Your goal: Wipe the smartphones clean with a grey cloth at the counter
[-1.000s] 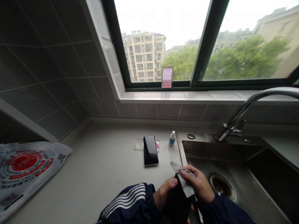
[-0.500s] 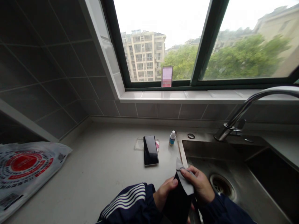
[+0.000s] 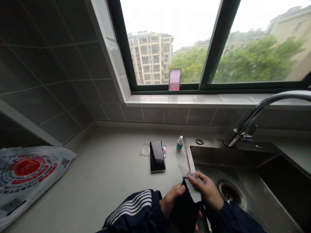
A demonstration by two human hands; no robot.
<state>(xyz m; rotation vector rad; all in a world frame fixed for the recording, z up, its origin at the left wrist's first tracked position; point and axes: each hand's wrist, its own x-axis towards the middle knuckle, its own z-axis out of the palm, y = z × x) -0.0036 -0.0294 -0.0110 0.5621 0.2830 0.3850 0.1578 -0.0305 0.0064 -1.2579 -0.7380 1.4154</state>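
Low in the head view, my left hand [image 3: 171,199] grips a black flat phone-like device [image 3: 184,210], thumb on its near-left edge and fingertips showing at its right side. My right hand [image 3: 209,191] pinches a grey zigzag-edged cleaning cloth [image 3: 194,191] folded over the top corner of that device. The cloth touches the device; the fingers beneath it are hidden. Farther off on the counter, a black-screened phone [image 3: 157,156] lies partly on a clear phone case [image 3: 145,149]. A small white-capped spray bottle [image 3: 179,144] stands upright to its right.
A steel sink [image 3: 225,158] with a drain [image 3: 232,194] lies to the right, under a curved faucet [image 3: 252,116]. A plastic bag [image 3: 31,174] with red print rests on the counter [image 3: 104,165] at left. A window sill [image 3: 194,99] runs behind.
The cloth's free corner has tipped to the left over the device's top edge. Both hands keep nearly the same place; the view has shifted very slightly.
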